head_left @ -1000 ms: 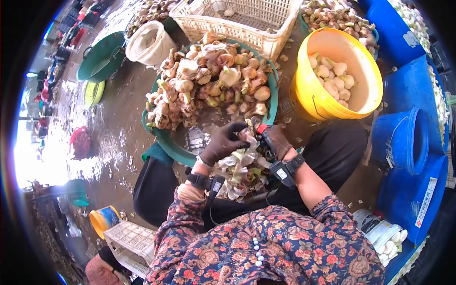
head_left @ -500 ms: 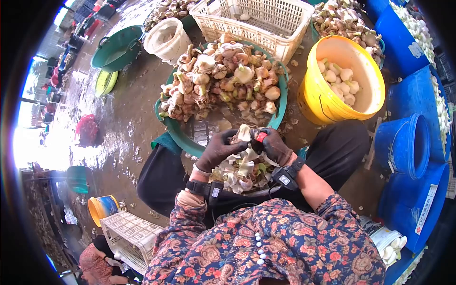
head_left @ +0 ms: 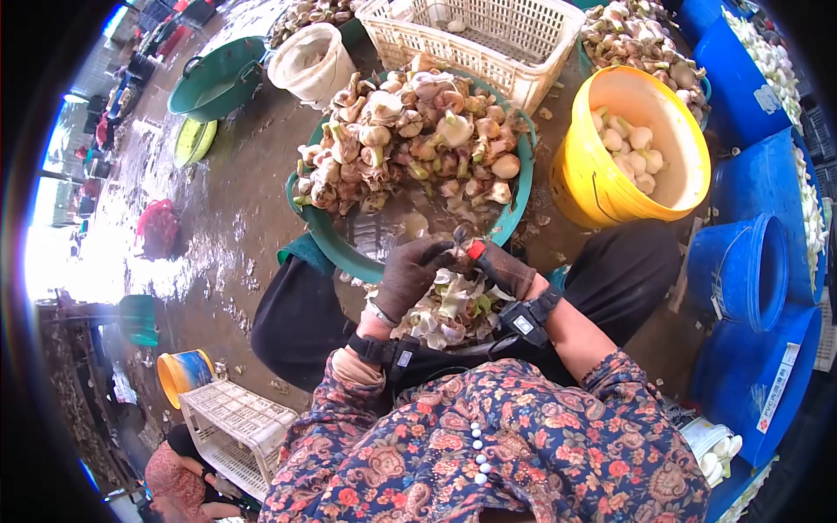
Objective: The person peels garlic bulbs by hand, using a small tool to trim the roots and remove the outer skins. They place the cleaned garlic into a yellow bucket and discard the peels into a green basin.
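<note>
My left hand (head_left: 408,277), in a dark glove, is closed with its fingers curled around a garlic bulb that is mostly hidden. Right beside it, my right hand (head_left: 509,268), also gloved, grips a small red-handled tool (head_left: 475,250); its working end is blurred against the left fingertips. Both hands meet over the near rim of a green tub (head_left: 316,240) heaped with unpeeled garlic bulbs (head_left: 397,131). Below them, garlic skins and peelings (head_left: 449,315) lie in a pile between my legs.
A yellow bucket (head_left: 575,187) holding peeled bulbs stands front right. Behind the tub are a white crate (head_left: 436,44) and a white bucket (head_left: 327,78). Blue containers (head_left: 732,270) line the right side. Another person (head_left: 174,475) sits at lower left near a white crate (head_left: 235,418).
My left hand has rolled over, its back now covering the bulb that showed pale between the fingers. Both hands have come slightly closer together and lower.
</note>
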A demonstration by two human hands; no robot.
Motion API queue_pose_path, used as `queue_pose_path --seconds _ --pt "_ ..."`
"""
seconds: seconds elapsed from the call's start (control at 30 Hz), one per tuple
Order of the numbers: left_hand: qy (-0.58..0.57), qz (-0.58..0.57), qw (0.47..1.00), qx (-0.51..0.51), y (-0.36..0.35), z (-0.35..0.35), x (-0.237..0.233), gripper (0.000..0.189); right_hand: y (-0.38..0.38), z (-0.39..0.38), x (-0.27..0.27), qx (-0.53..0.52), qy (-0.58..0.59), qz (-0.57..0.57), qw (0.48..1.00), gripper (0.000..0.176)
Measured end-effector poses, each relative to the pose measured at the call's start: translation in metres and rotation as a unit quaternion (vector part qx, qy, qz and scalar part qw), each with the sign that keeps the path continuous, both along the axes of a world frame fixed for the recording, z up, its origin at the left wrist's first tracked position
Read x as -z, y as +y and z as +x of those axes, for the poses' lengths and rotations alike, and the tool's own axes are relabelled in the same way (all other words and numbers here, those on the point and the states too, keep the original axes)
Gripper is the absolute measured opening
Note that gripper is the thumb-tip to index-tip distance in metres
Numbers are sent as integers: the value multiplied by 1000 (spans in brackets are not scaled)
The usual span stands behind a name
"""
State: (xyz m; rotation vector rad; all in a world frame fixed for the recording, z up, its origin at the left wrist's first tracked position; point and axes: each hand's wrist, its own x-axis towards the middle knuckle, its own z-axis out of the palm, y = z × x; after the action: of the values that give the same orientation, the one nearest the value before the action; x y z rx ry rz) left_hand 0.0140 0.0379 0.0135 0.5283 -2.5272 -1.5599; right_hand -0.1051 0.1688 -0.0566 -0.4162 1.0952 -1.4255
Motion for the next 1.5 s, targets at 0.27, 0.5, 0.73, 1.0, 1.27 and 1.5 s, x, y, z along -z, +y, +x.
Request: queue_pose_path --seconds 0.27,0.5,0.73,1.0,1.27,1.5 --pt "-1 343 929 -141 -2 6 16 21 11 0 -40 -3 93 -61 994 59" --pt "59 -62 995 -60 -6 15 19 26 6 7 -41 128 552 22 824 60" --pt "-70 333 921 -192 -5 13 7 32 -1 18 -53 27 599 -85 796 28" --pt "88 118 977 -157 -5 30 9 24 2 14 -24 181 -30 47 982 27" --pt "-101 196 975 -32 -40 38 -47 35 27 -12 13 150 -124 -80 978 29" --pt "-29 42 992 -119 13 5 -9 34 8 9 -14 157 -387 -91 904 32"
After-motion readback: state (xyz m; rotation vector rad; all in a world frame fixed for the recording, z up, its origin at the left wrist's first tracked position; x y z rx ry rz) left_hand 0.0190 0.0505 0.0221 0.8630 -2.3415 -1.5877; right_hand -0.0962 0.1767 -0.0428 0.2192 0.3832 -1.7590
